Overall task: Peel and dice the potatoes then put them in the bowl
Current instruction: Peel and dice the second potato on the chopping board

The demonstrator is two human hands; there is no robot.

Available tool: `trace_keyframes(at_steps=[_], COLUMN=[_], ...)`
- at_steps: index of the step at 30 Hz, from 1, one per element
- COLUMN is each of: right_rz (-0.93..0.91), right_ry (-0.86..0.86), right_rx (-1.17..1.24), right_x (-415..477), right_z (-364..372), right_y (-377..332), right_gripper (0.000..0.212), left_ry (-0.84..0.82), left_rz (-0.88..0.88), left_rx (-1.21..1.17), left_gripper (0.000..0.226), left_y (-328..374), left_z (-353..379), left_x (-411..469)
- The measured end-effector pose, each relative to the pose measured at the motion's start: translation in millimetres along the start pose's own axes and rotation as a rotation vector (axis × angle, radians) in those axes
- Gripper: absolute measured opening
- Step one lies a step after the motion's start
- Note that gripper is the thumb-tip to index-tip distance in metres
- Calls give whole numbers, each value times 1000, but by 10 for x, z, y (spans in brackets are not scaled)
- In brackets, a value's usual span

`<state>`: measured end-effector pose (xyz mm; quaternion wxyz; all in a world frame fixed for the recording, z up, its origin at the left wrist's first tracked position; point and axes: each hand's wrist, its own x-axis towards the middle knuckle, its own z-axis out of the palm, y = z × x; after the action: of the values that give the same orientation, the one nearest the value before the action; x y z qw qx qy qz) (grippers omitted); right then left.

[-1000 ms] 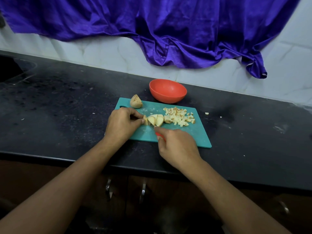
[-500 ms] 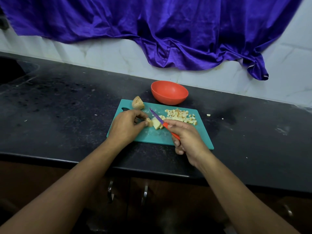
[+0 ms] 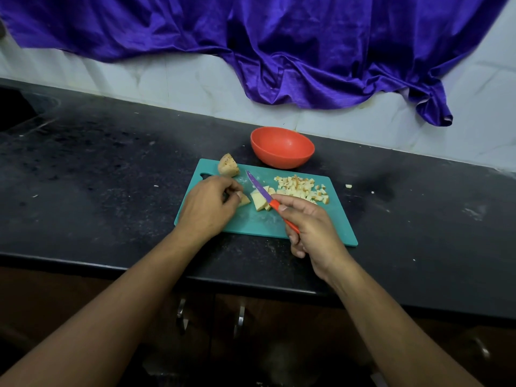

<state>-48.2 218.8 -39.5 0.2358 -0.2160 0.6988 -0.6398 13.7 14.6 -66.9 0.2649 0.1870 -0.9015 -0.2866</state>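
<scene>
Teal board (image 3: pixel 251 222) on the black table (image 3: pixel 111 191): left hand (image 3: pixel 206 208) pinches one small potato piece (image 3: pixel 244 200) near one skin-on chunk (image 3: pixel 228 165), right hand (image 3: pixel 314 231) grips one purple-bladed knife (image 3: pixel 258 186) over cut slices (image 3: pixel 259 203), one heap of dice (image 3: pixel 303 188) beside, one red bowl (image 3: pixel 282 152) behind.

Forearms, left hand (image 3: pixel 208 208) and right hand (image 3: pixel 314 229) are bare.
</scene>
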Motion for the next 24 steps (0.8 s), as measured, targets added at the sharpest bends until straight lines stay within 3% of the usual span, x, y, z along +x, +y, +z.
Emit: trace_keyframes(at_steps=[11, 16, 24], right_rz=[-149, -290, -344], right_ry=[47, 134, 347], right_rx=[-183, -689, -560], right_x=[-17, 3, 27], right_z=[123, 58, -119], right_y=[96, 195, 250], right_gripper=[28, 35, 38], left_ry=[-35, -38, -39], left_rz=[-39, -39, -7], left_rx=[-70, -83, -68], left_gripper=[8, 5, 8], left_y=[4, 5, 40], left_z=[-93, -104, -93], left_x=[-44, -56, -79])
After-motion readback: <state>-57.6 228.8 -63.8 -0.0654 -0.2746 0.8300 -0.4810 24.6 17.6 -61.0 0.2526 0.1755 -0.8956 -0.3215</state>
